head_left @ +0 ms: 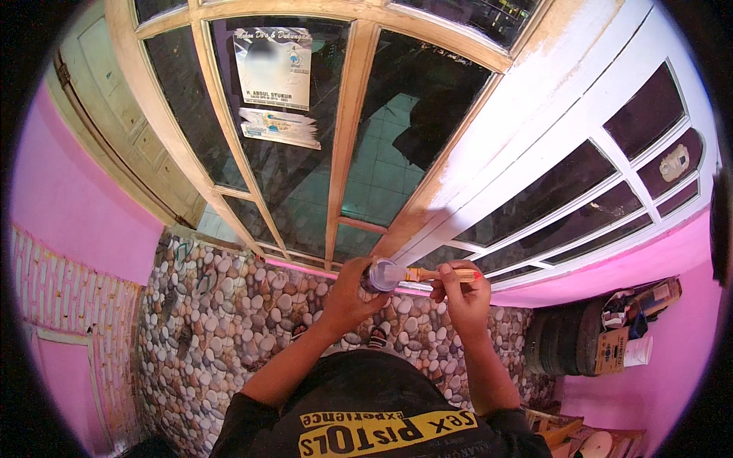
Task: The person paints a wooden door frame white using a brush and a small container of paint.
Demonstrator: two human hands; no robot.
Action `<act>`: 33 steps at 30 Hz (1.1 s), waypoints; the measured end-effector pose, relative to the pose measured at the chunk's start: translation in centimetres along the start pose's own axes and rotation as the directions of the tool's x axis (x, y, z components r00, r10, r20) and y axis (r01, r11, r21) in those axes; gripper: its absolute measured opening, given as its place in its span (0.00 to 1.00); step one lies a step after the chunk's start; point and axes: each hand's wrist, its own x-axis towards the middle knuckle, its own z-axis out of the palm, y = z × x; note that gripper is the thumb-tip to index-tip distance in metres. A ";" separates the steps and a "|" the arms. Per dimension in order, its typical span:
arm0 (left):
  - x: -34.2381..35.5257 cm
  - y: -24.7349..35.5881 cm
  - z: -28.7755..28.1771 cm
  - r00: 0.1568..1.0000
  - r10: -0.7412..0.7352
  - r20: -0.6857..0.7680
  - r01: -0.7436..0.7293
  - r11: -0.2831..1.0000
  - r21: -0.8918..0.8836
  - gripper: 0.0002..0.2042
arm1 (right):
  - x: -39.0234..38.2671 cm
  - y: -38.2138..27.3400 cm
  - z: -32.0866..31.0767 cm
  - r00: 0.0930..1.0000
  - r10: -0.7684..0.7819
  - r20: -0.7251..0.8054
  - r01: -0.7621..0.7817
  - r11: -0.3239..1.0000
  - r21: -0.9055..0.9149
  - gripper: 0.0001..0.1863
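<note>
My left hand point(349, 299) is wrapped round a small round can point(372, 283), its open top facing up and whitish inside. In my right hand point(464, 301) is a paintbrush point(427, 275) with a wooden handle, held nearly level between thumb and fingers. Its pale bristles lie over the can's mouth; whether they touch the paint inside I cannot tell. Just beyond both hands rises a window frame point(342, 145) of bare wood with dark glass. To its right, a neighbouring window frame point(527, 172) is coated white, and the post between them is part white, part wood.
A torn paper poster point(273, 70) is stuck on the glass. Pebble-patterned flooring point(252, 305) lies below, with sandals on my feet. At right, stacked tyres point(569, 336) stand by a cardboard box point(611, 351) and a white cup point(638, 351). A wooden door point(126, 114) is at far left.
</note>
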 end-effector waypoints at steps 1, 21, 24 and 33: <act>0.1 0.0 0.0 1.000 0.018 -0.009 -0.018 1.000 0.006 0.33 | 0.0 0.3 -0.2 1.000 0.010 -0.015 -0.009 0.999 0.041 0.07; 3.3 -0.7 2.4 0.998 -0.003 -0.062 0.001 1.000 -0.022 0.33 | -1.0 4.6 -2.9 0.923 0.385 0.001 -0.324 0.777 0.539 0.10; 4.1 -0.9 3.0 0.998 -0.013 -0.062 0.011 0.999 -0.032 0.32 | -1.1 5.1 -3.0 0.928 0.373 0.001 -0.305 0.756 0.579 0.10; 4.8 -3.1 3.8 0.997 0.002 -0.075 0.000 0.999 0.032 0.34 | 1.6 3.7 -0.9 0.929 0.329 -0.171 -0.180 0.803 0.567 0.13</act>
